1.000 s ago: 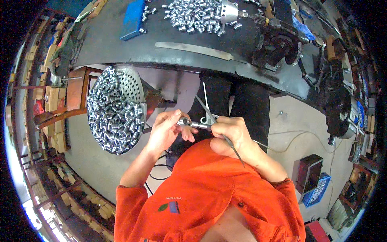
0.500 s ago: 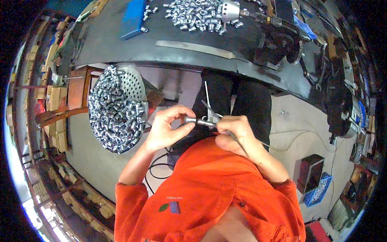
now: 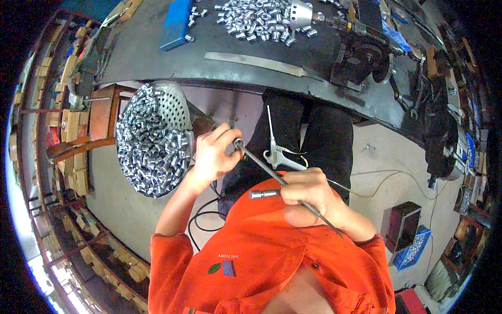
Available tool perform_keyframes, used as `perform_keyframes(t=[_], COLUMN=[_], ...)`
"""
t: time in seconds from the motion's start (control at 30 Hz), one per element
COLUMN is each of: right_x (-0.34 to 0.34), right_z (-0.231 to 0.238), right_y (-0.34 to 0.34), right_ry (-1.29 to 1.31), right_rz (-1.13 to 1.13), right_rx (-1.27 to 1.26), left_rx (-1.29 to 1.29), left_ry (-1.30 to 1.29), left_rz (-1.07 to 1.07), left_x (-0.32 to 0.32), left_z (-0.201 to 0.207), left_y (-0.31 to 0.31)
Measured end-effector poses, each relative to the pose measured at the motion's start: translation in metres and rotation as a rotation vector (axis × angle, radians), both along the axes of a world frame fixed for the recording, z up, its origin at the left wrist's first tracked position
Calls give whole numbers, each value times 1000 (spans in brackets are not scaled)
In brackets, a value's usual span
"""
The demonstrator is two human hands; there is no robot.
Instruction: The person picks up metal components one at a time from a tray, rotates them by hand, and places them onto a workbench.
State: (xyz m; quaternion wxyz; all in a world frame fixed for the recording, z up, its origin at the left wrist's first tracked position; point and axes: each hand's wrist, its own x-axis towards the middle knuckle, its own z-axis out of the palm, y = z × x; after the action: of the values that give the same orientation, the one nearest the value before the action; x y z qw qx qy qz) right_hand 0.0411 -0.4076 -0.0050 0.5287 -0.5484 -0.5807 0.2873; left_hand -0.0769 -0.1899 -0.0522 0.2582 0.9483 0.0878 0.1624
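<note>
My left hand (image 3: 214, 154) pinches a small shiny metal bushing (image 3: 239, 142), its open end turned toward my right hand. Closed in my right hand (image 3: 309, 194) are two tools. One is a long, thin grey file-like rod (image 3: 265, 166), whose far end meets the bushing's opening; how deep it sits is unclear. The other is a short cylindrical plug gauge (image 3: 264, 194), pointing left below the rod and apart from the bushing. A silver air blow gun (image 3: 282, 158) with a long thin nozzle lies on my lap, just beyond my right hand.
At left stands a perforated metal basin (image 3: 175, 107) heaped with bushings (image 3: 154, 152). Ahead, the dark bench (image 3: 151, 65) carries more bushings (image 3: 256, 21), a blue bin (image 3: 175, 23), a flat metal bar (image 3: 256, 63) and a geared machine (image 3: 361, 57). A hose (image 3: 387, 180) crosses the floor at right.
The plug gauge has come away from the bushing and moved toward me. The rod has swung round so its end meets the bushing, which my left hand has turned.
</note>
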Motion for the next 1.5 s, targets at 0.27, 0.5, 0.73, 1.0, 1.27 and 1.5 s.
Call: perform_keyframes(t=[0.27, 0.5, 0.73, 1.0, 1.27, 1.5], right_x=[3, 20, 19, 11, 6, 5], right_z=[-41, -26, -26, -46, -45, -43], right_y=[36, 8, -4, -3, 9, 2], right_ry=[-179, -197, -170, -118, -112, -90], right_rz=[-112, -296, -381, -443, -276, -266], right_rx=[-22, 41, 69, 81, 35, 0], left_rx=[67, 126, 48, -271, 353, 381], left_ry=[5, -17, -189, -50, 534, 614], left_rz=[-202, -156, 88, 69, 88, 271], left_x=[17, 75, 202, 107, -80, -91], left_z=[4, 1, 21, 74, 22, -16], left_y=[-2, 32, 100, 134, 133, 147])
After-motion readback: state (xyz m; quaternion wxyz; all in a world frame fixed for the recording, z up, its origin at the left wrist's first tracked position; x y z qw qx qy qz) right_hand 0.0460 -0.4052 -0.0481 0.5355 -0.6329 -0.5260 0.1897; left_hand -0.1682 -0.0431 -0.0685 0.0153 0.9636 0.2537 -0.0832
